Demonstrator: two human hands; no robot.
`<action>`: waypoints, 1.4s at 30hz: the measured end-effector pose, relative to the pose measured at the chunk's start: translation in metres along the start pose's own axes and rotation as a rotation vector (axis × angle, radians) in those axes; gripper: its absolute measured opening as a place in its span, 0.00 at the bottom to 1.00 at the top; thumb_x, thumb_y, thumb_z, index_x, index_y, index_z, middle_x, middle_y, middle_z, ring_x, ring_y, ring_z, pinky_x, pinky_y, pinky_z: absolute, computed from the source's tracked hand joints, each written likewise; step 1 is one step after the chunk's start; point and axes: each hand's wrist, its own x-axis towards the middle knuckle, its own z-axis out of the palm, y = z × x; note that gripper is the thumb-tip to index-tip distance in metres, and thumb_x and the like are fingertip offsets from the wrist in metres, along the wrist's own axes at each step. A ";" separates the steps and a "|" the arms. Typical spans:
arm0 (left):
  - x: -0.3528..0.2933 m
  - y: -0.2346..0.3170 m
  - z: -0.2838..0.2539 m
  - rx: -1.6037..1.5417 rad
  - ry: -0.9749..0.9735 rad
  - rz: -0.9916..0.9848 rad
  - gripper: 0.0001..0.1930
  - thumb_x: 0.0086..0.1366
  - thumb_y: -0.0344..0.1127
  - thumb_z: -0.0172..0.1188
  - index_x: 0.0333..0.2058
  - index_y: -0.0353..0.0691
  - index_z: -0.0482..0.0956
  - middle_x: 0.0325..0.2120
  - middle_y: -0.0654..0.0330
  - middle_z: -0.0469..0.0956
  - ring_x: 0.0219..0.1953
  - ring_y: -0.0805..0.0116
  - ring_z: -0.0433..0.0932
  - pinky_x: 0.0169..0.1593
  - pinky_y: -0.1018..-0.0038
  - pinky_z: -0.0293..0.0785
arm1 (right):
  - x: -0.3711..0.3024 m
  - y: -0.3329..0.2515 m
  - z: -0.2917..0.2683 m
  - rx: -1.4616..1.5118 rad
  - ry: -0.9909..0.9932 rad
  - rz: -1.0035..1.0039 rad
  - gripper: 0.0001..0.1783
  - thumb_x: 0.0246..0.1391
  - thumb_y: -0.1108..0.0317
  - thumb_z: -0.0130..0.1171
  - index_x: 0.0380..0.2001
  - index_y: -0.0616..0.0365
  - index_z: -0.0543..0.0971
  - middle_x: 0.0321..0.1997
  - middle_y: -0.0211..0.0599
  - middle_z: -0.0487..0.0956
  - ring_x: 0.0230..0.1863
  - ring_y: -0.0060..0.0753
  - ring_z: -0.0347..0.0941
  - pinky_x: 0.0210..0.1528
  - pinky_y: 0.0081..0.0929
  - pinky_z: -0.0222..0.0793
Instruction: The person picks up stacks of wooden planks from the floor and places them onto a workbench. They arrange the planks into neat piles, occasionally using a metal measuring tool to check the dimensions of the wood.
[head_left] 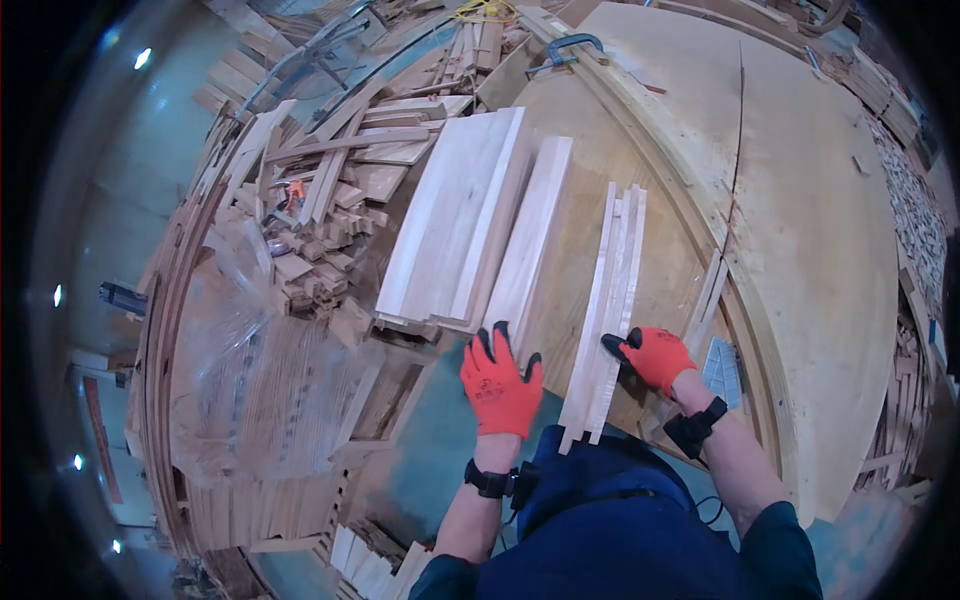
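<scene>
My left hand (500, 390), in an orange glove with black fingertips, has its fingers spread at the near end of a narrow stack of pale boards (532, 235). Directly left of that stack stands a wider stack of pale boards (455, 215). On the right lie several long, thin wooden strips (607, 300) side by side, their ends uneven. My right hand (655, 358), gloved alike, grips the right side of these strips near their close end, thumb toward their top. Its other fingers are partly hidden.
The boards rest on a plywood surface (570, 215). Beyond the strips runs a long curved wooden edge (690, 185) with a blue clamp (567, 50) at its far end. Offcuts (325, 245) are heaped at left, beside plastic-wrapped boards (265, 400). A large plywood sheet (820, 250) lies right.
</scene>
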 end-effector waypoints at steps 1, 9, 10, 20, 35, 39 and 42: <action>-0.003 -0.007 0.003 0.031 -0.023 -0.086 0.41 0.57 0.47 0.67 0.65 0.34 0.62 0.61 0.36 0.64 0.63 0.37 0.63 0.65 0.48 0.59 | -0.002 0.000 0.001 0.002 0.010 0.000 0.24 0.57 0.44 0.56 0.34 0.57 0.83 0.39 0.50 0.83 0.44 0.53 0.79 0.48 0.44 0.73; 0.002 -0.035 0.016 -0.087 -0.040 -0.086 0.35 0.55 0.42 0.69 0.61 0.40 0.70 0.53 0.41 0.72 0.56 0.44 0.71 0.58 0.57 0.69 | -0.011 -0.016 -0.014 0.038 -0.016 0.005 0.26 0.56 0.42 0.58 0.35 0.58 0.82 0.39 0.50 0.83 0.44 0.54 0.79 0.48 0.44 0.73; 0.003 -0.035 0.013 -0.065 -0.002 -0.036 0.34 0.54 0.42 0.70 0.60 0.41 0.72 0.51 0.43 0.74 0.55 0.45 0.72 0.57 0.58 0.71 | -0.008 -0.009 -0.008 0.100 0.054 -0.010 0.27 0.56 0.42 0.58 0.34 0.58 0.82 0.38 0.50 0.83 0.43 0.54 0.79 0.47 0.44 0.73; -0.051 0.022 -0.039 -1.614 -0.363 -0.578 0.22 0.68 0.31 0.61 0.58 0.29 0.73 0.47 0.58 0.79 0.46 0.72 0.79 0.54 0.74 0.74 | -0.033 -0.017 -0.032 1.171 0.089 -0.077 0.24 0.64 0.61 0.54 0.61 0.58 0.72 0.43 0.31 0.83 0.37 0.23 0.77 0.31 0.26 0.74; -0.041 0.049 0.011 -0.678 -0.594 -0.148 0.47 0.60 0.47 0.67 0.70 0.37 0.51 0.64 0.43 0.62 0.67 0.48 0.62 0.67 0.60 0.60 | -0.032 -0.014 -0.031 0.197 0.036 0.067 0.45 0.59 0.35 0.54 0.52 0.75 0.68 0.51 0.67 0.77 0.55 0.60 0.74 0.58 0.44 0.69; -0.046 0.045 0.034 -0.781 -0.600 -0.172 0.47 0.61 0.47 0.67 0.70 0.35 0.50 0.64 0.44 0.61 0.66 0.48 0.62 0.67 0.61 0.60 | -0.034 -0.016 -0.038 0.097 -0.076 0.093 0.43 0.60 0.35 0.51 0.51 0.74 0.69 0.48 0.64 0.79 0.53 0.60 0.76 0.57 0.44 0.70; -0.047 0.038 0.044 -0.806 -0.584 -0.145 0.48 0.60 0.47 0.67 0.70 0.34 0.49 0.64 0.43 0.61 0.66 0.48 0.63 0.67 0.61 0.60 | -0.036 -0.018 -0.034 0.056 -0.175 0.102 0.41 0.62 0.38 0.49 0.52 0.75 0.69 0.47 0.62 0.80 0.51 0.60 0.77 0.56 0.44 0.71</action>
